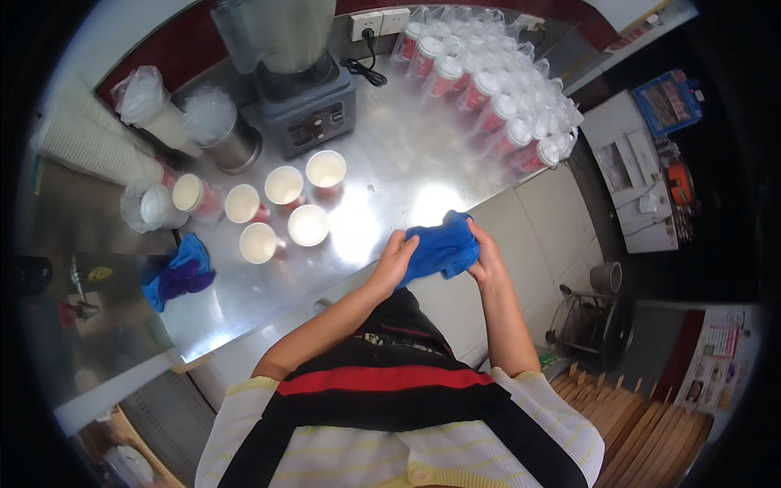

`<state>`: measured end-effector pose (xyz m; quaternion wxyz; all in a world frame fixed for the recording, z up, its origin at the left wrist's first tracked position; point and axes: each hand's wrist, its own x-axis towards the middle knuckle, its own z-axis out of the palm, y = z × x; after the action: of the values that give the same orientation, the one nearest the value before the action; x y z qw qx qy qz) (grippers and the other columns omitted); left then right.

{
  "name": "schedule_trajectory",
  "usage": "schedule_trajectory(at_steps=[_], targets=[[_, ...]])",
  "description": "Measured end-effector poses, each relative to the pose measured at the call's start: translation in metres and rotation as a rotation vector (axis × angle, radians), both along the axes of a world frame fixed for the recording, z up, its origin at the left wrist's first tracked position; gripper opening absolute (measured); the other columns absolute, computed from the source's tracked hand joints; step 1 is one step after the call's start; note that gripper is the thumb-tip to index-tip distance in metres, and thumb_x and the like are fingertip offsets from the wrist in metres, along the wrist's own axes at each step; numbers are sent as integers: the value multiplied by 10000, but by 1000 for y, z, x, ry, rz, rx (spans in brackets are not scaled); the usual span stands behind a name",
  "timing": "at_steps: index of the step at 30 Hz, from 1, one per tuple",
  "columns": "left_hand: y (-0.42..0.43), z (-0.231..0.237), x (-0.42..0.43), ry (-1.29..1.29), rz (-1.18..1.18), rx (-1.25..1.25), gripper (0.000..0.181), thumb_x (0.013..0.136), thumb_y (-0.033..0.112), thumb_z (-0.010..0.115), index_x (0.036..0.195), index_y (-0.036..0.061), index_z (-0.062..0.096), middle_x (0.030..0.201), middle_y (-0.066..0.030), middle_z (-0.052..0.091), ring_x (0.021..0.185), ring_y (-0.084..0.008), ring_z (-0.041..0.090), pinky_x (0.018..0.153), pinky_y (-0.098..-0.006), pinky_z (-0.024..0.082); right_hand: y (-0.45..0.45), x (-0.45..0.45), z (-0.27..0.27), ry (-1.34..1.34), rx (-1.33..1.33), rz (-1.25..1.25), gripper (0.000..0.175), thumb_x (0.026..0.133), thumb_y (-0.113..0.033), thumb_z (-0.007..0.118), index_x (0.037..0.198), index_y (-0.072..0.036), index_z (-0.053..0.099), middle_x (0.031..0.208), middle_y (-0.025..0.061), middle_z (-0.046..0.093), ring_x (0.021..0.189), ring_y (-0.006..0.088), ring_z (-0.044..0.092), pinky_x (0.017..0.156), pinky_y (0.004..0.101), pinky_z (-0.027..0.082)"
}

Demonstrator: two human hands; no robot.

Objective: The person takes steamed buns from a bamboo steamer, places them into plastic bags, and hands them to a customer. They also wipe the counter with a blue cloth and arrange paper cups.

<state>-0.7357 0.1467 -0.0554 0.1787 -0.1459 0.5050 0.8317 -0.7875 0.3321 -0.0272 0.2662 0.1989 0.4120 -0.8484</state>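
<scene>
A bunched blue cloth (440, 249) is stretched between my two hands, in front of my apron and just off the counter's front edge. My left hand (393, 262) pinches its left side, thumb on top. At the other side, my right hand (485, 250) grips the cloth near its edge, with some fingers hidden behind it. Several open paper cups (308, 225) with red sides stand on the steel counter (390, 146), left of the cloth. A second cloth, blue and purple (180, 272), lies crumpled at the counter's left end.
A blender (311, 104) stands at the back beside cup stacks (97, 134) and a steel canister (232, 143). Lidded red cups in plastic bags (488, 85) crowd the back right. A tap (79, 296) is at far left. Wooden boards (634, 427) stand in a row at lower right.
</scene>
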Motion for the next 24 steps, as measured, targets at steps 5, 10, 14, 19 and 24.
schedule_trajectory(at_steps=[5, 10, 14, 19, 24], targets=[[56, 9, -56, -152, -34, 452, 379, 943, 286, 441, 1229, 39, 407, 1095, -52, 527, 943, -149, 562, 786, -302, 483, 35, -60, -14, -40, -255, 95, 417, 941, -367, 412, 1119, -6, 522, 1087, 133, 590, 989, 234, 577, 872, 370, 465], [85, -1, -90, -96, 199, 182, 300, 913, 168, 513, 1170, 32, 436, 1076, -73, 540, 951, -141, 558, 802, -283, 483, 65, -74, -12, -29, -348, 228, 504, 936, -418, 387, 1223, -7, 440, 1193, 143, 526, 1105, 238, 509, 949, 379, 405], [102, -14, -93, -2, 204, -109, 419, 899, 179, 533, 1256, 40, 363, 1183, -117, 484, 1035, -166, 498, 873, -305, 426, 70, -101, -23, -48, -160, 172, 370, 867, -189, 536, 1177, 4, 467, 1090, 119, 566, 987, 210, 565, 855, 322, 464], [89, -46, -59, -98, 242, -332, 559, 870, 176, 567, 1335, 65, 277, 1266, -142, 423, 1082, -199, 464, 900, -317, 394, 79, -214, -49, 626, 549, -50, 346, 821, -116, 591, 1117, 29, 485, 988, 99, 579, 879, 155, 574, 784, 283, 464], [56, -66, 7, -421, 320, -335, 400, 883, 181, 540, 1240, 63, 402, 1223, -105, 473, 1003, -173, 523, 782, -275, 450, 58, -293, -103, 1291, 1350, 616, 466, 835, -198, 563, 1244, -9, 446, 1255, 268, 449, 1164, 369, 444, 1000, 401, 330]])
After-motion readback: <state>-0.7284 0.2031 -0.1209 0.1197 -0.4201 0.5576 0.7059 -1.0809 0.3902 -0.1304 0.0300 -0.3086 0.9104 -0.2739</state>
